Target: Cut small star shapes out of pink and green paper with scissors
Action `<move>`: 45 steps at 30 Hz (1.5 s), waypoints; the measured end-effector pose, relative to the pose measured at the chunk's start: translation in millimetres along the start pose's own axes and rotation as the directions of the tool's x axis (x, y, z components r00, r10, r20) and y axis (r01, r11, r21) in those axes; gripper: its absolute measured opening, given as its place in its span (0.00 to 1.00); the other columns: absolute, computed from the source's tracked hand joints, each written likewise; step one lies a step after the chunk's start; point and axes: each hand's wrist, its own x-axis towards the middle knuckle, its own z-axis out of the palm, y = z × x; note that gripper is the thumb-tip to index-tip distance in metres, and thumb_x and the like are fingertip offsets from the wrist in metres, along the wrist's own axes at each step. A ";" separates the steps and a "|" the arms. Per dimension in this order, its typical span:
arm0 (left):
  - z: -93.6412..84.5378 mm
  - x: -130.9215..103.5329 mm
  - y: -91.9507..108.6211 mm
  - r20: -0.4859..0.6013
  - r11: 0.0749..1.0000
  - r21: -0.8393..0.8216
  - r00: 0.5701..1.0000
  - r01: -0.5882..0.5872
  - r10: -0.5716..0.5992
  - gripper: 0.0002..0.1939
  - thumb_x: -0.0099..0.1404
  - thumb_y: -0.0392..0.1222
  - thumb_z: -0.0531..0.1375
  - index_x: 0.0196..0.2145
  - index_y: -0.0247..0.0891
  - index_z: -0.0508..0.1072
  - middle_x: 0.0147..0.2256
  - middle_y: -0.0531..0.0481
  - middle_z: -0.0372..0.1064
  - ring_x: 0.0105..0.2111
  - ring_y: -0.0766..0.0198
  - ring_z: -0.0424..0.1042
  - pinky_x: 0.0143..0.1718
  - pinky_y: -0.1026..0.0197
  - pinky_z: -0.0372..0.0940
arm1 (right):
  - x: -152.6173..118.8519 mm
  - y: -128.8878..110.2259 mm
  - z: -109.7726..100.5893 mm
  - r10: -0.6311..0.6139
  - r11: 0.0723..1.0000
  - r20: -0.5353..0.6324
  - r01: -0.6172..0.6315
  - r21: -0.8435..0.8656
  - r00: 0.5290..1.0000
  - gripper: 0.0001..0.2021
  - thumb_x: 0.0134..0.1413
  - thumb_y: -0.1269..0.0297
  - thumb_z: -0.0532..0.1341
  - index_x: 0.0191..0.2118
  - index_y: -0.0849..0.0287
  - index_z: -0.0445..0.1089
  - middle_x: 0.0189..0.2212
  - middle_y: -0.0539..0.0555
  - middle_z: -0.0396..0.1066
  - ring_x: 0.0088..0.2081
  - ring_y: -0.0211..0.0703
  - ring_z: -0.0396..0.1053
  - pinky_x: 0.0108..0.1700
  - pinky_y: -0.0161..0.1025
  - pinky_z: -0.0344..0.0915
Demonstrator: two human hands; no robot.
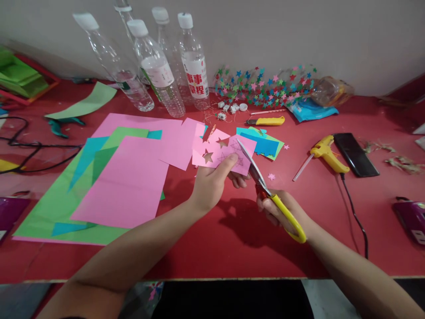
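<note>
Head view, clock directions taken from the pink paper piece (216, 155), which is held just above the red table (206, 250), mid-scene. Item: said piece, with star-shaped holes (208, 157) at its 9 o'clock side and drawn star outlines (239, 163) at its 3 o'clock side. Left hand (209, 188), at 7 to 8 o'clock: pinching the piece, thumb above, fingers beneath. Right hand (295, 208), at 4 o'clock: closed round the yellow-handled scissors (283, 209), blades aimed towards 11 o'clock, upper blade lying over the paper's edge; whether the lower blade is under it cannot be told. Handling note, by judgement: cut deep in the blades, turn the paper rather than the wrist, stop each snip at an inner corner, and keep the left thumb off the line. Surroundings: small pink paper star (271, 177), 4 o'clock; stacked coloured paper (122, 177), 8 to 9; clear plastic bottles (195, 66), 10 to 11; yellow utility knife (269, 121), between 1 and 2; yellow hot-glue gun (328, 155) and black smartphone (356, 155), 3.
</note>
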 end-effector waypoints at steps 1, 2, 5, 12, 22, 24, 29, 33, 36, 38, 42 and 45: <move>-0.3 0.2 0.6 0.001 1.000 0.004 1.000 0.001 -0.001 0.10 0.65 0.44 0.56 0.29 0.36 0.69 0.20 0.51 0.72 0.19 0.65 0.72 0.19 0.64 0.67 | 0.1 0.8 -0.2 0.000 1.000 -0.001 0.000 0.000 1.000 0.28 0.54 0.33 0.51 0.25 0.57 0.55 0.14 0.42 0.51 0.15 0.30 0.48 0.18 0.33 0.45; -0.5 0.5 1.3 0.004 1.000 0.008 1.000 0.001 -0.001 0.10 0.65 0.43 0.56 0.28 0.36 0.69 0.20 0.51 0.71 0.19 0.65 0.72 0.19 0.64 0.67 | 0.1 2.0 -0.3 0.000 1.000 -0.005 0.000 0.000 1.000 0.28 0.54 0.33 0.51 0.25 0.57 0.55 0.14 0.42 0.51 0.15 0.30 0.48 0.18 0.33 0.45; -0.1 1.3 3.7 0.016 1.000 0.009 1.000 0.003 -0.003 0.10 0.64 0.43 0.56 0.26 0.36 0.68 0.19 0.50 0.71 0.20 0.64 0.72 0.19 0.63 0.67 | -0.1 7.3 -1.0 -0.001 1.000 -0.013 0.001 -0.005 1.000 0.28 0.55 0.34 0.51 0.25 0.57 0.55 0.14 0.43 0.52 0.15 0.30 0.49 0.17 0.33 0.45; 0.0 2.0 5.6 0.036 0.999 -0.040 0.999 0.014 -0.013 0.11 0.64 0.41 0.55 0.25 0.37 0.67 0.17 0.53 0.69 0.16 0.67 0.69 0.17 0.64 0.65 | -0.8 12.7 -2.1 -0.002 1.000 -0.012 0.002 -0.008 1.000 0.27 0.57 0.35 0.50 0.25 0.57 0.56 0.14 0.43 0.52 0.15 0.30 0.49 0.17 0.32 0.45; 0.5 1.8 3.5 0.033 0.998 -0.052 0.999 0.039 -0.037 0.09 0.64 0.42 0.54 0.27 0.37 0.66 0.18 0.54 0.69 0.16 0.67 0.70 0.18 0.65 0.66 | 0.3 7.7 -0.5 0.025 1.000 -0.025 -0.026 -0.018 0.999 0.29 0.53 0.32 0.51 0.24 0.57 0.55 0.13 0.43 0.52 0.15 0.30 0.48 0.17 0.33 0.45; 0.7 1.9 3.8 0.030 0.998 -0.042 0.999 0.036 -0.035 0.10 0.64 0.42 0.54 0.27 0.36 0.67 0.18 0.53 0.69 0.16 0.68 0.69 0.18 0.65 0.65 | 0.1 8.3 -0.7 0.029 0.999 -0.029 -0.030 -0.012 0.999 0.29 0.54 0.33 0.51 0.24 0.57 0.55 0.13 0.43 0.52 0.14 0.31 0.48 0.17 0.33 0.44; 0.9 2.1 4.1 0.040 0.999 -0.030 0.999 0.033 -0.032 0.12 0.64 0.43 0.54 0.25 0.36 0.67 0.18 0.51 0.71 0.16 0.68 0.69 0.18 0.65 0.65 | -0.7 7.6 -1.7 0.063 0.998 -0.021 -0.063 -0.010 0.998 0.28 0.54 0.34 0.52 0.23 0.56 0.55 0.12 0.44 0.53 0.14 0.31 0.49 0.17 0.33 0.45; 0.7 2.4 4.4 0.058 0.999 -0.022 0.998 0.034 -0.032 0.13 0.65 0.43 0.52 0.25 0.35 0.68 0.19 0.49 0.72 0.16 0.68 0.69 0.18 0.65 0.65 | 0.4 5.2 -1.9 0.066 0.998 -0.018 -0.066 -0.019 0.998 0.28 0.54 0.34 0.52 0.22 0.56 0.55 0.12 0.44 0.54 0.14 0.31 0.49 0.17 0.33 0.45; 0.8 2.3 4.9 0.064 0.999 -0.038 0.997 0.033 -0.031 0.13 0.65 0.42 0.53 0.25 0.36 0.68 0.19 0.49 0.72 0.16 0.68 0.69 0.18 0.65 0.65 | 1.3 4.3 -1.7 0.075 0.997 -0.021 -0.075 -0.015 0.997 0.28 0.53 0.34 0.52 0.23 0.56 0.55 0.12 0.44 0.54 0.14 0.31 0.50 0.17 0.33 0.45; 0.8 2.3 5.1 0.058 0.998 -0.054 0.998 0.037 -0.034 0.12 0.64 0.42 0.53 0.25 0.36 0.68 0.19 0.49 0.72 0.15 0.68 0.69 0.18 0.65 0.64 | 1.7 4.5 -1.6 0.072 0.997 -0.025 -0.072 -0.005 0.997 0.28 0.53 0.34 0.53 0.23 0.57 0.56 0.12 0.44 0.53 0.14 0.31 0.49 0.17 0.33 0.45; 0.7 2.8 4.4 0.055 0.997 -0.059 0.998 0.048 -0.045 0.12 0.64 0.42 0.53 0.25 0.36 0.68 0.19 0.50 0.72 0.15 0.68 0.68 0.18 0.65 0.63 | 1.6 4.7 -2.1 0.068 0.998 -0.033 -0.069 -0.011 0.997 0.28 0.53 0.34 0.53 0.24 0.57 0.57 0.11 0.44 0.54 0.13 0.31 0.50 0.17 0.33 0.45; 0.7 3.3 3.1 0.060 0.997 -0.062 0.997 0.049 -0.045 0.12 0.64 0.43 0.53 0.26 0.36 0.67 0.19 0.50 0.71 0.15 0.68 0.68 0.18 0.65 0.64 | 1.3 3.4 -2.1 0.076 0.997 -0.036 -0.077 -0.031 0.996 0.28 0.54 0.34 0.52 0.23 0.56 0.56 0.11 0.44 0.54 0.13 0.31 0.50 0.17 0.33 0.46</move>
